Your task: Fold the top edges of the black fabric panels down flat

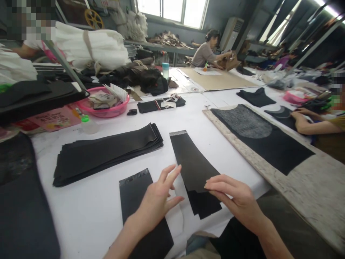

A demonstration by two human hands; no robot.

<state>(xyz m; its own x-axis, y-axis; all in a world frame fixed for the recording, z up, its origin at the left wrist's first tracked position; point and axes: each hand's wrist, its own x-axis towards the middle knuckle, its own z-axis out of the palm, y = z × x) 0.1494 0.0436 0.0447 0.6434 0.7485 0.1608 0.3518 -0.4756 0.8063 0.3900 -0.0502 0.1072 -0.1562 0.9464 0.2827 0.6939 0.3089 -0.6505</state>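
A dark fabric panel (191,158) lies in front of me on the white-covered table, with a pale grey strip across its far end. My right hand (231,194) pinches its near right corner between thumb and fingers. Under its near end another black piece (205,207) shows. My left hand (161,198) is raised with fingers apart, holding nothing, close to the panel's left edge. Below my left forearm lies a second black panel (134,190) with a shiny strip at its far end. A stack of black panels (107,153) rests further left.
A pink basket (105,112) and a bottle with a green cap (88,124) stand at the back left. On the right, a patterned board (242,151) carries a large black piece (280,144). A co-worker's hands (302,117) are at the far right; another person (206,52) sits behind.
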